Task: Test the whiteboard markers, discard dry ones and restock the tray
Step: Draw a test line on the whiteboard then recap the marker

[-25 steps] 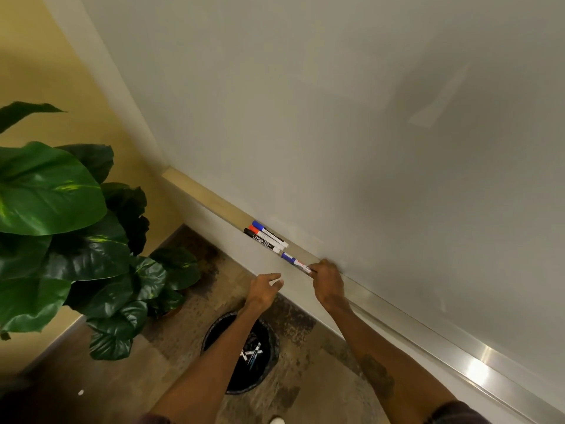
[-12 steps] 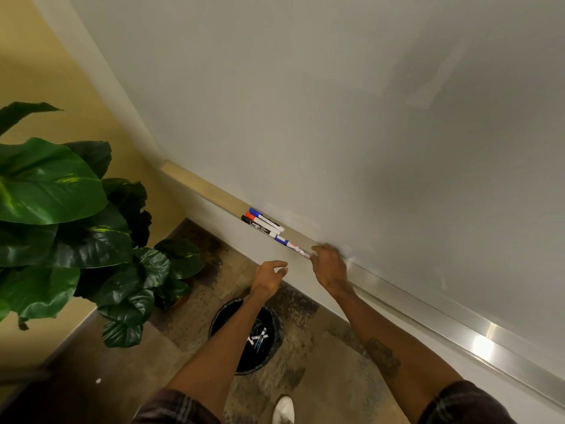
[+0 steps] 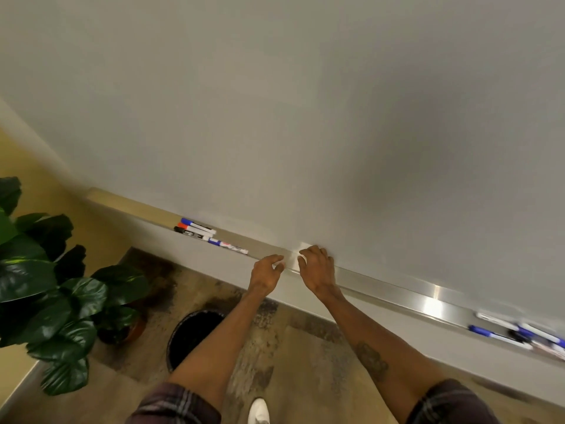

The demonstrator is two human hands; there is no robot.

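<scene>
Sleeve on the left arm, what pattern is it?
Dark plaid; the sleeve shows in the head view.

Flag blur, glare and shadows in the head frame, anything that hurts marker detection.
Head view: right-end markers motion-smeared; left markers sharp; hard glare on the metal tray; bright patch between left hand and right hand hides whether they hold anything; broad soft shadow on the whiteboard.

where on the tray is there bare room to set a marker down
Bare: the tray from the right grip to the right markers, and its left end beyond the left markers. Crowded: both marker groups.
</scene>
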